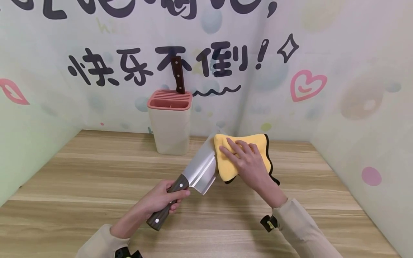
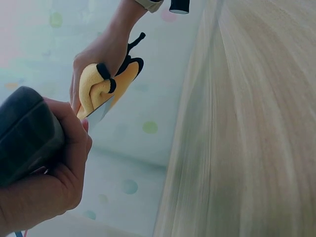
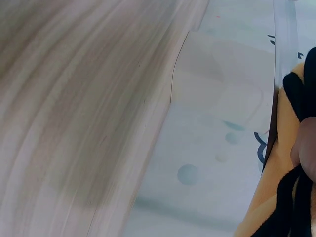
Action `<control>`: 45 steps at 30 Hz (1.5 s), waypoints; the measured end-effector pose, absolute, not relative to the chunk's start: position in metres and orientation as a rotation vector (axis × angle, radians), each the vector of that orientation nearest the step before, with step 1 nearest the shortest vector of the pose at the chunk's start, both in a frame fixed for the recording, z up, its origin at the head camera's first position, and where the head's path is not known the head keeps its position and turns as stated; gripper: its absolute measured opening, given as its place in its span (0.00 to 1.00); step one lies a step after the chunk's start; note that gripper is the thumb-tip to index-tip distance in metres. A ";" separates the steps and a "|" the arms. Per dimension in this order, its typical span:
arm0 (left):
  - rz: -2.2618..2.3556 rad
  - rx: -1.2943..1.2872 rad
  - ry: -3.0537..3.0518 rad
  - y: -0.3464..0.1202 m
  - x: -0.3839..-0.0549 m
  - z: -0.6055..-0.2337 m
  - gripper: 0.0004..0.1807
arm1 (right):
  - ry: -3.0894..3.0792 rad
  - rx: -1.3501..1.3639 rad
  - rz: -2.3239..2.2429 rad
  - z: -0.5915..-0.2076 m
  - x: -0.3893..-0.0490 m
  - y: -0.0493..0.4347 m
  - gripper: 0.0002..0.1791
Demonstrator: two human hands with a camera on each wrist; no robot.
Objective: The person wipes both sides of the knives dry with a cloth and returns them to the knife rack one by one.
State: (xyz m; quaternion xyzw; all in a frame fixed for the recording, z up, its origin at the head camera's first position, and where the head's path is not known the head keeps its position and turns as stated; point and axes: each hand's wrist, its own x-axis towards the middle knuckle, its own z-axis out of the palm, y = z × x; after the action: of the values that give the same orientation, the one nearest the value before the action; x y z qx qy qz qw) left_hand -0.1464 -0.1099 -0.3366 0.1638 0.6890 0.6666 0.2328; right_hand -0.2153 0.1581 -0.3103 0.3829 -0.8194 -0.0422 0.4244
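My left hand (image 1: 157, 197) grips the dark wooden handle of a cleaver (image 1: 200, 163), its broad steel blade pointing up and away over the table. Against the far part of the blade, my right hand (image 1: 251, 165) holds a yellow cloth (image 1: 226, 167) with black edging, fingers spread over its upper face. In the left wrist view, the cloth (image 2: 91, 86) is folded about the blade's edge. A thumb or finger (image 3: 307, 148) presses the cloth from below in the right wrist view. The cloth hides the blade's far corner.
A white knife block (image 1: 171, 130) with a pink slotted top stands at the back, left of the blade. One dark-handled knife (image 1: 178, 75) is upright in it. The wood-grain table (image 1: 80, 179) meets printed wall sheets (image 1: 348, 107) at the back and sides.
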 end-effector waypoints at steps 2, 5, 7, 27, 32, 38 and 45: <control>1.829 0.455 1.895 -0.110 -0.146 -0.337 0.13 | -2.062 0.935 -0.091 -0.310 -0.217 0.160 0.28; 1.824 0.471 1.897 -0.110 -0.146 -0.337 0.13 | -2.079 0.906 -0.076 -0.311 -0.219 0.163 0.29; 1.822 0.478 1.894 -0.110 -0.147 -0.338 0.13 | -2.082 0.892 -0.063 -0.312 -0.221 0.165 0.30; 1.815 0.479 1.905 -0.111 -0.146 -0.337 0.13 | -2.066 0.827 -0.077 -0.316 -0.225 0.173 0.24; 1.818 0.454 1.908 -0.110 -0.146 -0.337 0.13 | -2.069 0.836 -0.080 -0.316 -0.221 0.170 0.25; 1.824 0.447 1.902 -0.110 -0.146 -0.337 0.13 | -2.051 0.870 -0.077 -0.318 -0.218 0.166 0.26; 1.828 0.440 1.909 -0.110 -0.147 -0.338 0.13 | -2.019 0.924 -0.110 -0.319 -0.212 0.158 0.26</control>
State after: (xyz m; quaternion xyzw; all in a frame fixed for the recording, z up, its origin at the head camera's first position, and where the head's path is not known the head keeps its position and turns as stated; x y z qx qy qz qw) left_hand -0.1469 -0.1097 -0.3376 0.1599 0.6936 0.6641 0.2288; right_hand -0.2116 0.1582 -0.3190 0.3727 -0.8140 -0.0443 0.4433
